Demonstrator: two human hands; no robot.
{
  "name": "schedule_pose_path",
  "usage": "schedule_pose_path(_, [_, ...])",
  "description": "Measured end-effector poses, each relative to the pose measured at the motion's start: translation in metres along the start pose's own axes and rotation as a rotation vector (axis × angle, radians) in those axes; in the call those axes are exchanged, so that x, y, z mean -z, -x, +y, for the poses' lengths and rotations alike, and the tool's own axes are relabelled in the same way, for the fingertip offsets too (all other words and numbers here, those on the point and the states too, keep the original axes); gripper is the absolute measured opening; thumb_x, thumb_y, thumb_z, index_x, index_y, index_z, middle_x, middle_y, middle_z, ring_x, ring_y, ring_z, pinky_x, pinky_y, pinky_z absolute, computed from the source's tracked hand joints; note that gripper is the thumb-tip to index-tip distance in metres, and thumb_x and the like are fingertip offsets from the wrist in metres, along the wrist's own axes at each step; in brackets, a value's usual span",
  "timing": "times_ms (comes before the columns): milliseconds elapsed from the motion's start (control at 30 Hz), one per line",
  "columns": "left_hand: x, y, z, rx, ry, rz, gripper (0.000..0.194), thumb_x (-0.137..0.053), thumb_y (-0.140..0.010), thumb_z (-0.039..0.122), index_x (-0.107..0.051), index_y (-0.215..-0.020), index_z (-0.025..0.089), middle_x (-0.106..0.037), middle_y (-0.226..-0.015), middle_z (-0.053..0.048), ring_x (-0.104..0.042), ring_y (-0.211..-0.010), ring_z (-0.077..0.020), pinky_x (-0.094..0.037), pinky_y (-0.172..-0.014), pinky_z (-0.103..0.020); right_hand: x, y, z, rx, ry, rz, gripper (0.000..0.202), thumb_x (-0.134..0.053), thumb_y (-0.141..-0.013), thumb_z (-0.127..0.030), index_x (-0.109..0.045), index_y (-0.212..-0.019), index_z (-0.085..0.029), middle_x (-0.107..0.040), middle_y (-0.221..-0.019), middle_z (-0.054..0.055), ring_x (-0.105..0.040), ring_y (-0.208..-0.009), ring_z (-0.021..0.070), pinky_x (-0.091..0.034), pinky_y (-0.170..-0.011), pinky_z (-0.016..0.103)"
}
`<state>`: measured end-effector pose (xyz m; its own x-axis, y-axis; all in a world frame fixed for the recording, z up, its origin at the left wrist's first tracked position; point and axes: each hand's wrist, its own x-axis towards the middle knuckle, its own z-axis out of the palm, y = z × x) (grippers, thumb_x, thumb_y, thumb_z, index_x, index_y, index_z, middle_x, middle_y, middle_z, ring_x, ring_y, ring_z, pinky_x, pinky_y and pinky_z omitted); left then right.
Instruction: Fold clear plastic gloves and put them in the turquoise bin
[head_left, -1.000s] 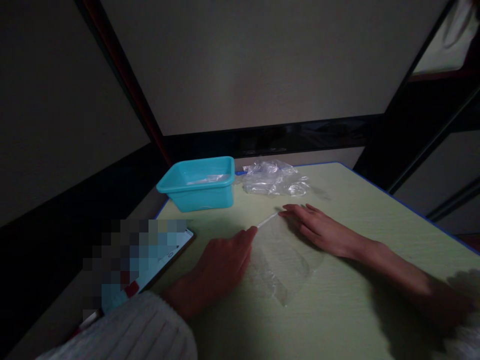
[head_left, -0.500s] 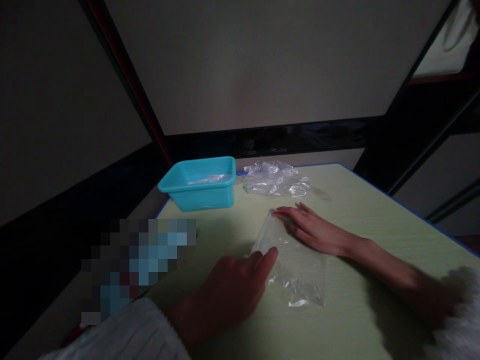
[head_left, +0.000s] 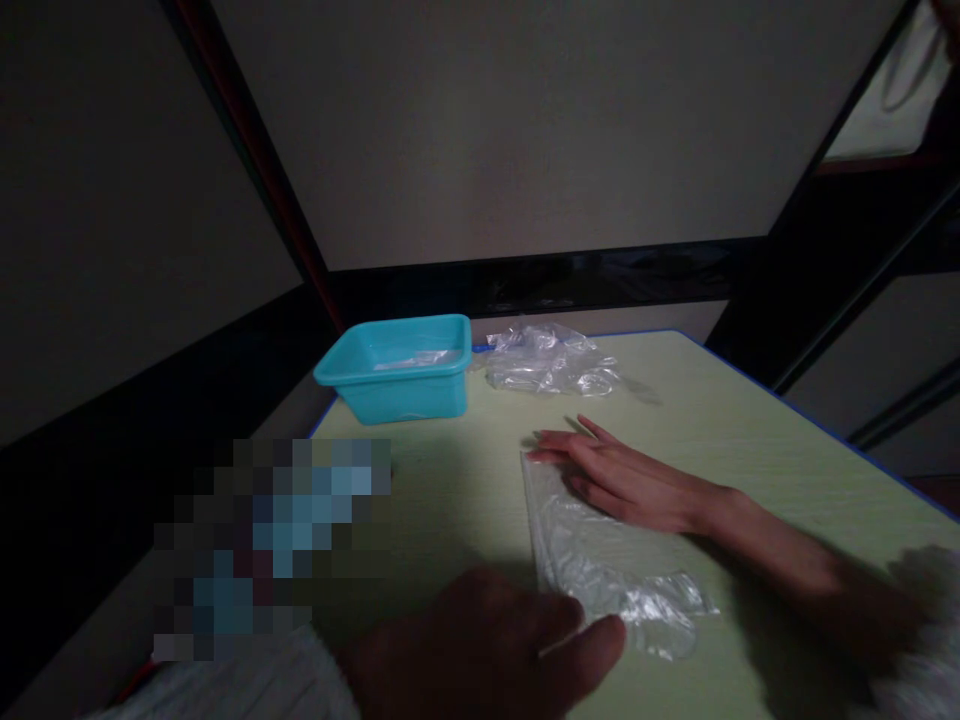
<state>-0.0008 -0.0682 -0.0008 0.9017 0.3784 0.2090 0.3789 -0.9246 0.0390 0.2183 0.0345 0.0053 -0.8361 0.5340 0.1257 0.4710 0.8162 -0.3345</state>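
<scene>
A clear plastic bag (head_left: 600,560) lies on the pale green table (head_left: 757,440), its lower part wrinkled. My right hand (head_left: 630,480) rests on the bag's upper part with its fingers spread, the fingertips near the top left corner. Nearer to me, my left hand (head_left: 502,645) is at the bag's lower left edge, blurred, with its thumb and index finger at the plastic. Whether those fingers pinch the bag is hard to make out.
At the back left of the table stands a turquoise basket (head_left: 405,395) with clear plastic inside. Beside it lies a crumpled pile of clear plastic bags (head_left: 551,360), with a small blue item between them. A pixelated patch covers the left table edge.
My left hand has moved toward me and to the right. My right hand has shifted slightly left and nearer. The bag has turned, and its lower part has swung right and bunched up.
</scene>
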Motion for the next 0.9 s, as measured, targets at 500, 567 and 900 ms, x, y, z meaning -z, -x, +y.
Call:
schedule_pose_path(500, [-0.003, -0.012, -0.052, 0.419, 0.120, -0.073, 0.067, -0.055, -0.080, 0.037, -0.034, -0.134, 0.004, -0.029, -0.144, -0.020, -0.024, -0.135, -0.0276, -0.023, -0.109, -0.048, 0.015, 0.009, 0.022, -0.052, 0.248, 0.157, 0.044, -0.032, -0.083, -0.011, -0.033, -0.127, -0.015, -0.051, -0.128, 0.017, -0.046, -0.121, 0.0263, -0.017, -0.104, 0.062])
schedule_pose_path(567, [0.000, -0.013, -0.051, 0.454, 0.160, -0.156, 0.073, -0.054, -0.081, 0.042, -0.028, -0.137, 0.003, -0.023, -0.147, -0.021, -0.018, -0.137, -0.0274, -0.019, -0.110, -0.050, 0.018, 0.010, 0.023, -0.066, 0.272, 0.168, 0.043, -0.032, -0.082, -0.011, -0.034, -0.125, -0.013, -0.052, -0.126, 0.018, -0.048, -0.119, 0.0269, -0.017, -0.103, 0.062])
schedule_pose_path(900, [0.004, -0.011, -0.052, 0.527, 0.150, -0.277, 0.083, -0.053, -0.080, 0.048, -0.017, -0.141, 0.003, -0.010, -0.149, -0.020, -0.007, -0.139, -0.0252, -0.012, -0.111, -0.046, 0.022, 0.013, 0.025, -0.128, 0.318, 0.161, 0.042, -0.032, -0.081, -0.014, -0.034, -0.123, -0.013, -0.055, -0.123, 0.018, -0.049, -0.118, 0.0271, -0.018, -0.103, 0.061])
